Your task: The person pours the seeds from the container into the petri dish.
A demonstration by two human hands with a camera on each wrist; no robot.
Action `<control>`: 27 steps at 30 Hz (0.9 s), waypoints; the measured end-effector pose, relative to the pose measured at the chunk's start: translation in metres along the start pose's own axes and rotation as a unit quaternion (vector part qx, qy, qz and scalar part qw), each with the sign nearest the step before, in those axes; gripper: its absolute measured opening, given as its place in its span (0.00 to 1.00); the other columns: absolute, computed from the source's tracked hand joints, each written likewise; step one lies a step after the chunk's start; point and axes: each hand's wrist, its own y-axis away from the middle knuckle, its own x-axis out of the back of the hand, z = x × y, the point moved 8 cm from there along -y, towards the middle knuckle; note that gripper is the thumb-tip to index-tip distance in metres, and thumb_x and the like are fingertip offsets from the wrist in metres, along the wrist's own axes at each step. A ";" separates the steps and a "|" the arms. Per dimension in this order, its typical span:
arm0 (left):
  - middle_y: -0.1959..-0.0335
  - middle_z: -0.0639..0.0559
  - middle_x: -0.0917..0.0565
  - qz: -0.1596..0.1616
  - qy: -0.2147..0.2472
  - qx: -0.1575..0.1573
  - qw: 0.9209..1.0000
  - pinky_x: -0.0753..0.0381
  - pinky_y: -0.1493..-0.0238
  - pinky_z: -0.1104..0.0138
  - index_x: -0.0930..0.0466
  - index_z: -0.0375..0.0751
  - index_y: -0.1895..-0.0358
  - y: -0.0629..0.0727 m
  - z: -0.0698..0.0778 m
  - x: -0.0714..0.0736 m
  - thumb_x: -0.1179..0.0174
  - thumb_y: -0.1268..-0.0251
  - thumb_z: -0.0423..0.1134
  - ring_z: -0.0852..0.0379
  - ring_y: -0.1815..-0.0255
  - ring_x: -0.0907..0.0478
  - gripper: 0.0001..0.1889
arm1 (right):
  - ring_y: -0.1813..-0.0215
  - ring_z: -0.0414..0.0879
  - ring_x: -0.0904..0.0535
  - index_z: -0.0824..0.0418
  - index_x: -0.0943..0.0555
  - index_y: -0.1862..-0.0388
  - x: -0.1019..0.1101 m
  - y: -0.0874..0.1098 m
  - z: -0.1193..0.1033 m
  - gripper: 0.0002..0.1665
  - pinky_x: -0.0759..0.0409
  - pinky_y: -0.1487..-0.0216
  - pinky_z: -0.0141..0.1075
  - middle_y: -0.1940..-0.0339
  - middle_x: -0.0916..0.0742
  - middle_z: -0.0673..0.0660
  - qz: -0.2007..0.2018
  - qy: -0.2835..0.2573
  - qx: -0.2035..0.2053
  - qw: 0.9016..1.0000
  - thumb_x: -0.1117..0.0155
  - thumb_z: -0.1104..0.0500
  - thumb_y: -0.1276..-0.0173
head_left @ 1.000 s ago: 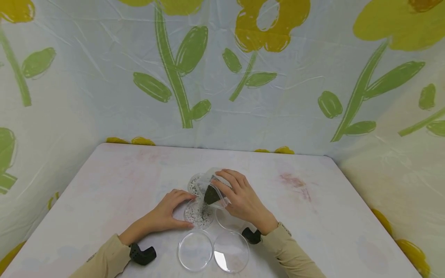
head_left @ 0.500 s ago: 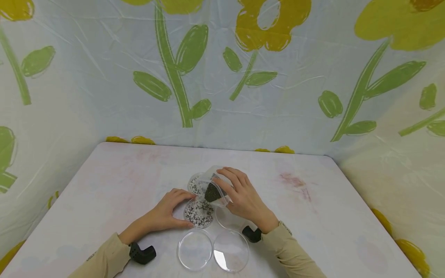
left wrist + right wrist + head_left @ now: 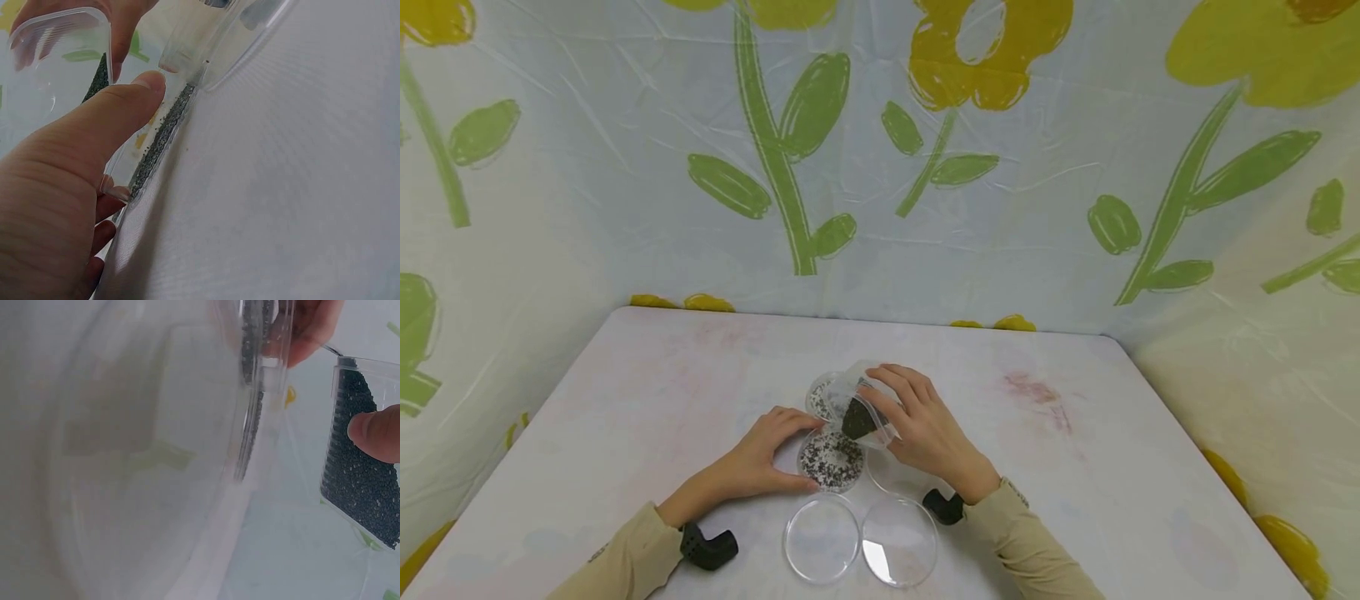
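Observation:
A round clear petri dish [image 3: 831, 463] sits on the table with dark grains scattered over its bottom. My left hand [image 3: 763, 458] holds it by the side, thumb at the near rim and fingers at the far rim. Above it, my right hand [image 3: 925, 425] grips a clear plastic container [image 3: 362, 450], tipped toward the dish. Dark grains are banked along one side of the container, and my right thumb presses its wall. Just behind, a second dish [image 3: 818, 397] with sparser grains is partly covered by the container.
Two clear round dishes or lids, a left one [image 3: 822, 542] and a right one [image 3: 901, 542], lie near me. Another clear dish [image 3: 891, 477] is partly hidden under my right hand. The white table [image 3: 1060, 467] meets a flower-printed curtain [image 3: 850, 167] behind.
A stream of grains fell from the tipped container a second ago; none shows now. The dish holds a denser scatter of dark grains. Both hands have stayed nearly in place.

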 end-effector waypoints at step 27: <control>0.38 0.59 0.24 0.005 -0.002 -0.004 1.000 0.33 0.38 0.47 0.26 0.50 0.34 0.002 -0.001 -0.001 0.26 0.53 0.62 0.56 0.38 0.32 0.41 | 0.33 0.61 0.35 0.64 0.35 0.31 -0.005 0.009 0.018 0.52 0.37 0.32 0.50 0.33 0.29 0.66 0.011 -0.085 -0.066 0.994 0.22 0.67 0.57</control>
